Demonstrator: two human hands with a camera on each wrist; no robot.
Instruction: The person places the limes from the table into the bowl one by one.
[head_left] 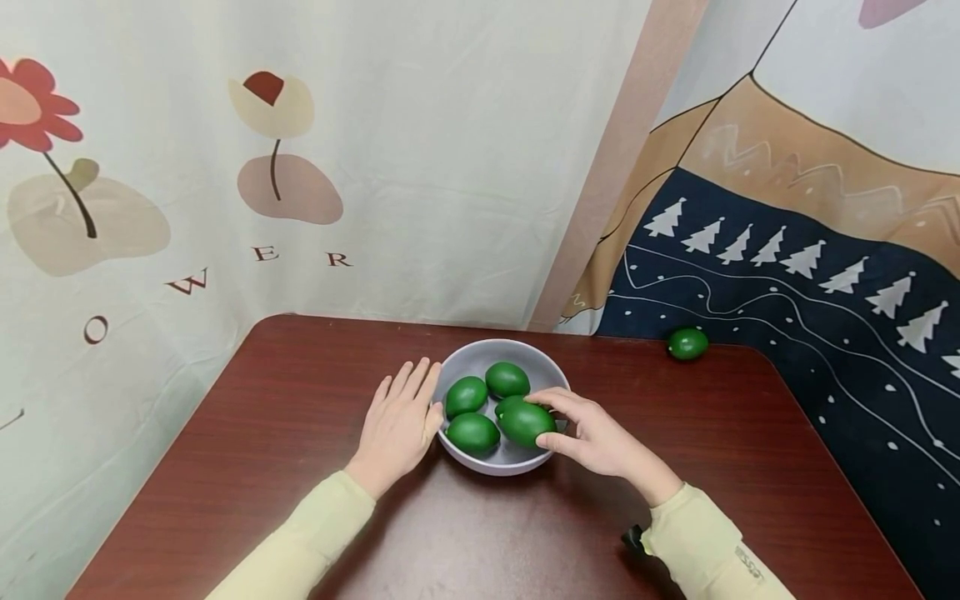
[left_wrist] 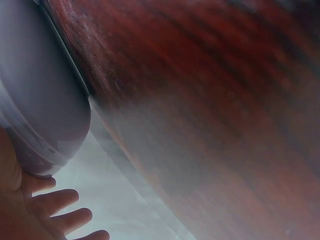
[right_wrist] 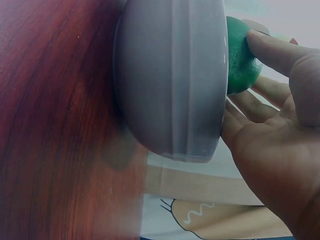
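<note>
A pale grey-purple bowl (head_left: 517, 467) stands on the table with several green limes in it, among them one at the back (head_left: 507, 379) and one at the front left (head_left: 472, 433). My right hand (head_left: 596, 433) pinches another lime (head_left: 527, 425) between thumb and fingers at the bowl's right side. This lime partly covers one beneath it. In the right wrist view, the held lime (right_wrist: 242, 57) shows above the bowl's rim. My left hand (head_left: 397, 425) has its fingers straight and lies against the bowl's left side; the left wrist view shows it beside the bowl wall (left_wrist: 45, 85).
One more lime (head_left: 687, 343) lies at the table's back right edge. The dark red wooden table (head_left: 300, 400) has printed cloths hanging behind it, a flowered one (head_left: 450, 167) and one with trees (head_left: 750, 292). A black object (head_left: 633, 537) is at the right cuff.
</note>
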